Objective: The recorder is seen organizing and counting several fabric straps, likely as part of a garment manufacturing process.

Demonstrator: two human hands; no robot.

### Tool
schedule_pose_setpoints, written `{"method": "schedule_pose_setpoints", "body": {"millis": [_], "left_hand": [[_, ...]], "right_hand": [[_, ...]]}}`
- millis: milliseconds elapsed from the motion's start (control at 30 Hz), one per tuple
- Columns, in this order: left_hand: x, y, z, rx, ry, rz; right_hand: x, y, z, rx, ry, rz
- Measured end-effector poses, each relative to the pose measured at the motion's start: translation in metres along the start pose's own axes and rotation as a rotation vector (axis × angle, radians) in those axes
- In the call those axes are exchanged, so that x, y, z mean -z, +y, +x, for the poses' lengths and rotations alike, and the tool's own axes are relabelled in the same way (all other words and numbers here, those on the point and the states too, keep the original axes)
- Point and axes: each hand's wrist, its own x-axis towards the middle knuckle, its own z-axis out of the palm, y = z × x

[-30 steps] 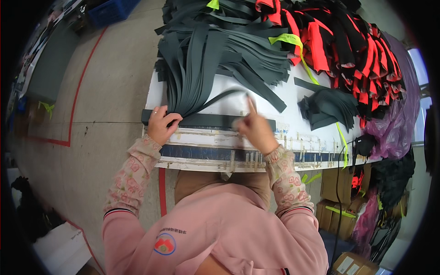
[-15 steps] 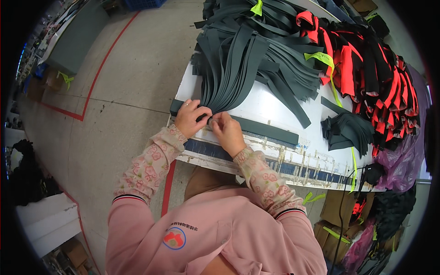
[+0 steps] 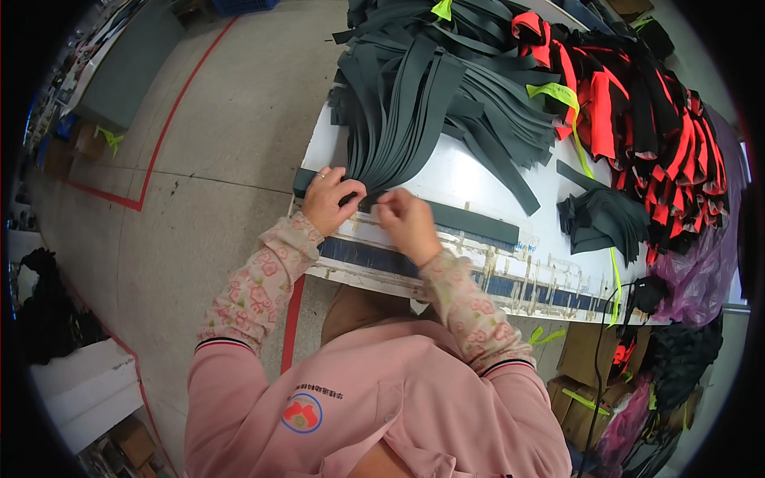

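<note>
My left grip (image 3: 328, 203) pinches the near ends of the dark strips (image 3: 398, 131), which fan out beyond it and could splay if that pinch slackens. My right grip (image 3: 410, 227), just beside, is blurred; whether it's closed on one, I cannot tell.

Nearer the body than the left hand (image 3: 331, 203), we see a short row of dark characters (image 3: 320, 394) on the chest of the pink shirt (image 3: 446, 406), just beside a round emblem (image 3: 302, 413) with a blue ring and red shape. To the right of the right hand (image 3: 408, 225), we find small blue lettering (image 3: 524, 247) on the white counter (image 3: 462, 183). Beyond that hand, a yellow-green strip (image 3: 562, 97) carries dark handwriting too small for us to read.
</note>
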Motion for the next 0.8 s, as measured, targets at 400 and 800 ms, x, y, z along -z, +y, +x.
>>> {"method": "schedule_pose_setpoints", "body": {"millis": [400, 800], "left_hand": [[0.006, -0.001, -0.002, 0.02, -0.155, 0.058], [0.004, 0.0, 0.0, -0.03, -0.169, 0.092]], "right_hand": [[0.152, 0.027, -0.056, -0.169, 0.15, -0.207], [0.149, 0.021, -0.055, -0.094, 0.156, -0.304]]}}
